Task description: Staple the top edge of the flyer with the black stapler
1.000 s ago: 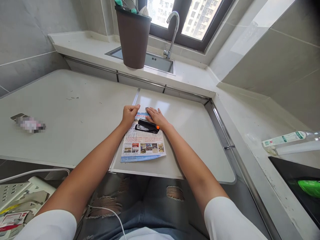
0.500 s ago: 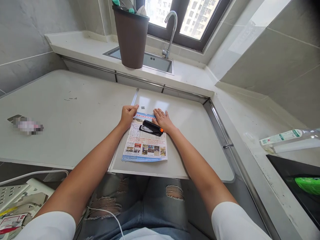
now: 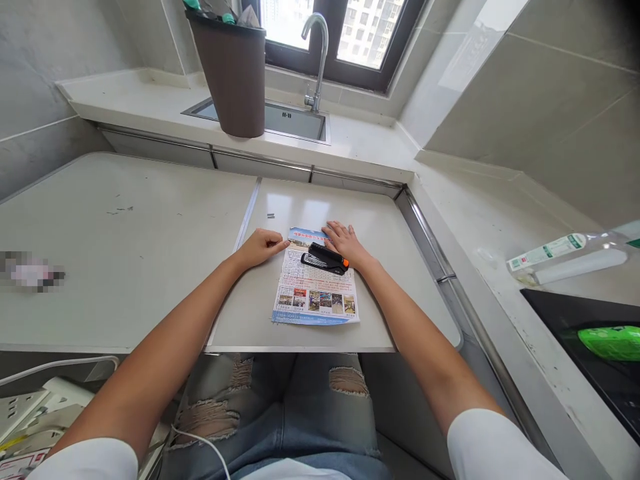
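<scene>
A printed leaflet (image 3: 315,283) lies flat on the white table (image 3: 150,253) in front of me. A black stapler with an orange tip (image 3: 325,259) rests on its upper half. My left hand (image 3: 260,245) sits at the leaflet's top left corner, fingers curled and pinched at the paper's edge. My right hand (image 3: 345,241) lies flat with spread fingers on the leaflet's top right corner, just behind the stapler. A small loose staple (image 3: 271,215) lies on the table beyond the left hand.
A brown bin (image 3: 231,70) stands at the sink's (image 3: 290,120) edge under a tap (image 3: 316,53). A plastic bottle (image 3: 560,257) lies on the right counter beside a black hob with a green thing (image 3: 610,341). A blurred item (image 3: 30,273) lies far left.
My left hand slid a little off the leaflet's top edge toward its left corner. The right hand stayed flat by the stapler. The view shifted left, so everything sits further right.
</scene>
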Tool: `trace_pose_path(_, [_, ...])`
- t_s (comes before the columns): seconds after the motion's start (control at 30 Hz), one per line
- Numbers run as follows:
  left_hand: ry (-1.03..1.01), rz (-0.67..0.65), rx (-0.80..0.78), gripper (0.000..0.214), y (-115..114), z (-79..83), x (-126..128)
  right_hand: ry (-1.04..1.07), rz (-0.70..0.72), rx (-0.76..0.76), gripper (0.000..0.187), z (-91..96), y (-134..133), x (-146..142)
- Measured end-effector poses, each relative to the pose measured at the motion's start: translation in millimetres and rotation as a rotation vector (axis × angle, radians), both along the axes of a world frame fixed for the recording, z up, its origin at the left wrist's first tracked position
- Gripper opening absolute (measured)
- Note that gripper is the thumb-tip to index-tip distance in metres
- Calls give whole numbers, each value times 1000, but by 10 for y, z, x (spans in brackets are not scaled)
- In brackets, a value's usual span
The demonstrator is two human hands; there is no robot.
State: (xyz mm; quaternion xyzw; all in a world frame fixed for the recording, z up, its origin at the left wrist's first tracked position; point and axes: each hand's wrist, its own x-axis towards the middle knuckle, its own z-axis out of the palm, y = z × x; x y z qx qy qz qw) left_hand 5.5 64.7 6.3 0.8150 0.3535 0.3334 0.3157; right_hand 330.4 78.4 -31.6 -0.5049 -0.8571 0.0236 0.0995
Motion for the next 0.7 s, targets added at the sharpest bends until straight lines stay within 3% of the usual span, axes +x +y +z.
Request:
trace_pose_path(0.2, [143, -78, 125, 23, 11, -37, 36, 41, 4, 66, 46, 26, -14, -50])
trace_pose_path(0.37, [163, -57, 139, 21, 35, -50, 28, 103, 81, 99, 37, 226, -96, -4])
trace_pose_path(0.57, [107, 134, 148, 21, 71, -78, 20, 198, 293, -67, 32, 367, -138, 93])
trace_pose_path(0.7, [20, 308, 107, 20, 118, -97, -10, 276, 331, -143, 34, 341, -139, 70])
